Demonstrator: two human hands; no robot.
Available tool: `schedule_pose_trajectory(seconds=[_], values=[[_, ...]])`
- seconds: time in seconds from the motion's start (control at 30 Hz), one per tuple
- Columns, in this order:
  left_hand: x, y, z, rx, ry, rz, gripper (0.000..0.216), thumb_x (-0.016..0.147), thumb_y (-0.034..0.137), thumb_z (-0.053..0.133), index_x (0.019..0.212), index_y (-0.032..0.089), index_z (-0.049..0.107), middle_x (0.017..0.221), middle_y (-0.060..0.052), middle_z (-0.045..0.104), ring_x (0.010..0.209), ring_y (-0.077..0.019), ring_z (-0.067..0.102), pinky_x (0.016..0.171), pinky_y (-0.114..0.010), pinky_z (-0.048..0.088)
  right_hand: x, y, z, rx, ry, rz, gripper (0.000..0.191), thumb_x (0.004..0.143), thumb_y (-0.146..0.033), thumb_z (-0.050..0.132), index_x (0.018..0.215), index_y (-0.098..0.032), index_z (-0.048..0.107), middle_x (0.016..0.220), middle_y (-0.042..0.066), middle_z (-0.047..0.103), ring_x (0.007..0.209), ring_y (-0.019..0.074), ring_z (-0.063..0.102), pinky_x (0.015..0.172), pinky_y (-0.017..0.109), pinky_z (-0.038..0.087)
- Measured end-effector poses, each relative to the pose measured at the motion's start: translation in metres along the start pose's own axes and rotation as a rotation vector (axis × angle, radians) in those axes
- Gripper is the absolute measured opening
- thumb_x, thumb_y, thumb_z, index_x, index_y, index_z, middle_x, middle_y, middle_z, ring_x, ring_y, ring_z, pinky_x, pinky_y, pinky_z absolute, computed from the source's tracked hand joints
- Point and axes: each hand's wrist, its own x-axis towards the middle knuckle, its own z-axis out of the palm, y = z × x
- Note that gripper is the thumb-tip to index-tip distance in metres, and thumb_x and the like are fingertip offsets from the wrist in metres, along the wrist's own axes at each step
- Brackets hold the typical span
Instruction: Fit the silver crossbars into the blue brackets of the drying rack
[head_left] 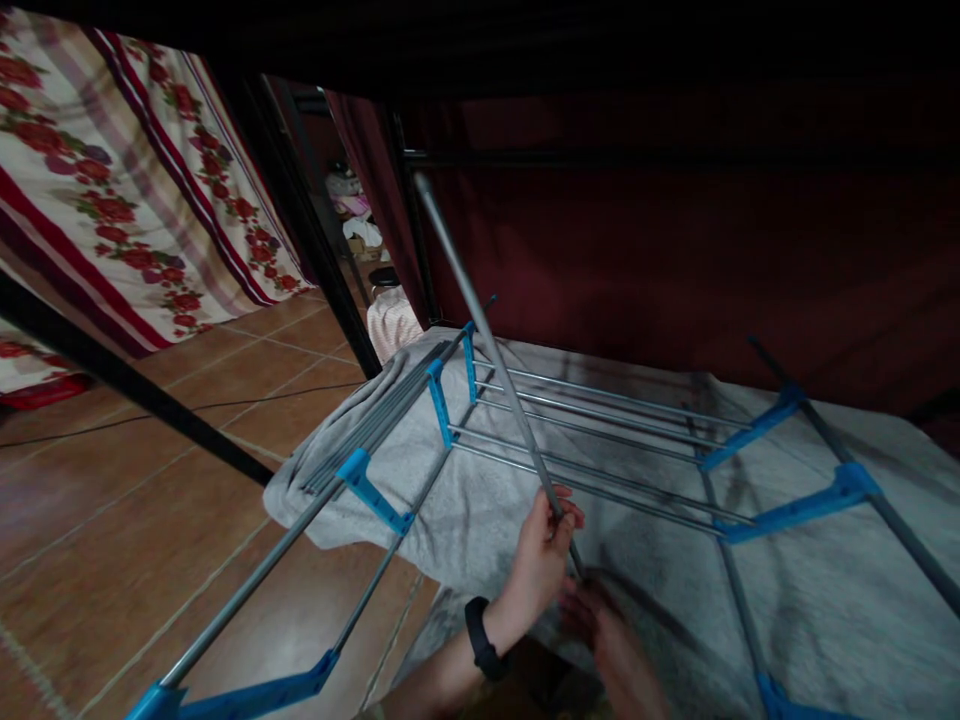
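Observation:
A long grey metal tube [491, 345] slants up and away to the left, its far end raised above the bed. My left hand [544, 535], with a black band on the wrist, is closed around its lower part. My right hand [600, 625] is at the tube's bottom end, fingers bent against it; shadow and blur hide part of them. Beyond and around the hands stands a rack frame of grey tubes with blue plastic joints [799, 505]. Thin metal rods [600, 465] run between its left and right sides. The held tube crosses in front of these rods.
Grey cloth [637, 570] covers the bed under the rack. A bundle of thin rods [382, 415] lies at the left. Dark bed posts [300, 210] and a low black bar [135, 380] flank the tiled floor [150, 480]. A maroon curtain [675, 250] hangs behind.

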Motion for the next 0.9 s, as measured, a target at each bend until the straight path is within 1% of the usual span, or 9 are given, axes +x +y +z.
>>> schedule_pose_trajectory(seconds=[0.07, 0.13, 0.23, 0.37, 0.47, 0.57, 0.67, 0.77, 0.9], values=[[-0.001, 0.004, -0.005, 0.058, -0.023, 0.022, 0.023, 0.092, 0.036, 0.061, 0.111, 0.023, 0.059, 0.088, -0.004, 0.064, 0.083, -0.0189, 0.062, 0.078, -0.031, 0.048, -0.002, -0.001, 0.007, -0.084, -0.052, 0.027, 0.056, 0.058, -0.051, 0.086, 0.104, -0.023, 0.07, 0.095, 0.008, 0.077, 0.087, 0.0288, 0.072, 0.082, 0.046, 0.058], [0.001, 0.011, -0.013, 0.143, -0.043, 0.056, 0.022, 0.094, 0.035, 0.058, 0.112, 0.023, 0.061, 0.086, -0.004, 0.064, 0.081, -0.019, 0.061, 0.076, -0.03, 0.047, -0.001, -0.006, 0.004, -0.183, -0.061, 0.002, 0.059, 0.06, -0.053, 0.085, 0.108, -0.023, 0.071, 0.093, 0.008, 0.077, 0.086, 0.0292, 0.072, 0.082, 0.046, 0.057], [0.009, 0.023, -0.029, 0.303, -0.05, 0.12, 0.02, 0.094, 0.031, 0.056, 0.109, 0.023, 0.067, 0.087, -0.006, 0.066, 0.082, -0.0208, 0.061, 0.077, -0.031, 0.046, 0.002, -0.021, -0.013, -0.256, -0.018, -0.122, 0.057, 0.062, -0.058, 0.082, 0.107, -0.024, 0.073, 0.097, 0.008, 0.077, 0.09, 0.0288, 0.072, 0.085, 0.045, 0.057], [0.023, 0.03, -0.055, 0.429, 0.022, 0.202, 0.016, 0.088, 0.023, 0.061, 0.098, 0.024, 0.074, 0.092, -0.01, 0.07, 0.088, -0.0265, 0.062, 0.088, -0.036, 0.046, 0.001, -0.056, -0.038, -0.225, 0.054, -0.259, 0.059, 0.064, -0.06, 0.082, 0.108, -0.022, 0.074, 0.104, 0.01, 0.077, 0.097, 0.0298, 0.071, 0.09, 0.046, 0.055], [0.029, 0.025, -0.073, 0.608, 0.037, 0.269, 0.031, 0.084, 0.012, 0.055, 0.103, 0.025, 0.076, 0.099, -0.01, 0.072, 0.096, -0.0292, 0.063, 0.093, -0.041, 0.044, -0.006, -0.085, -0.047, -0.168, 0.128, -0.34, 0.059, 0.063, -0.057, 0.084, 0.108, -0.02, 0.074, 0.103, 0.01, 0.077, 0.1, 0.0294, 0.071, 0.091, 0.043, 0.055], [0.031, 0.019, -0.09, 0.926, -0.032, 0.303, 0.05, 0.08, 0.002, 0.043, 0.113, 0.023, 0.073, 0.098, -0.009, 0.072, 0.096, -0.029, 0.063, 0.09, -0.042, 0.043, -0.015, -0.106, -0.048, -0.092, 0.195, -0.44, 0.055, 0.065, -0.053, 0.085, 0.109, -0.022, 0.074, 0.106, 0.009, 0.076, 0.1, 0.0269, 0.07, 0.09, 0.042, 0.055], [0.031, 0.012, -0.107, 1.175, -0.081, 0.331, 0.057, 0.075, -0.002, 0.037, 0.116, 0.02, 0.071, 0.098, -0.009, 0.071, 0.097, -0.0289, 0.062, 0.087, -0.042, 0.042, -0.02, -0.119, -0.045, -0.012, 0.211, -0.518, 0.053, 0.066, -0.049, 0.085, 0.112, -0.025, 0.073, 0.11, 0.008, 0.075, 0.099, 0.0252, 0.069, 0.09, 0.042, 0.055], [0.035, 0.0, -0.126, 1.298, -0.135, 0.38, 0.058, 0.074, -0.002, 0.037, 0.117, 0.019, 0.071, 0.097, -0.009, 0.072, 0.097, -0.0283, 0.064, 0.087, -0.041, 0.043, -0.017, -0.128, -0.043, 0.096, 0.223, -0.555, 0.054, 0.065, -0.045, 0.085, 0.113, -0.026, 0.072, 0.112, 0.007, 0.075, 0.101, 0.0245, 0.069, 0.09, 0.042, 0.055], [0.039, -0.018, -0.146, 1.33, -0.202, 0.463, 0.057, 0.075, 0.0, 0.038, 0.117, 0.019, 0.07, 0.097, -0.008, 0.073, 0.095, -0.0267, 0.066, 0.085, -0.038, 0.045, -0.011, -0.136, -0.046, 0.263, 0.28, -0.583, 0.052, 0.061, -0.04, 0.087, 0.109, -0.027, 0.07, 0.106, 0.003, 0.075, 0.1, 0.0226, 0.07, 0.089, 0.04, 0.056]])
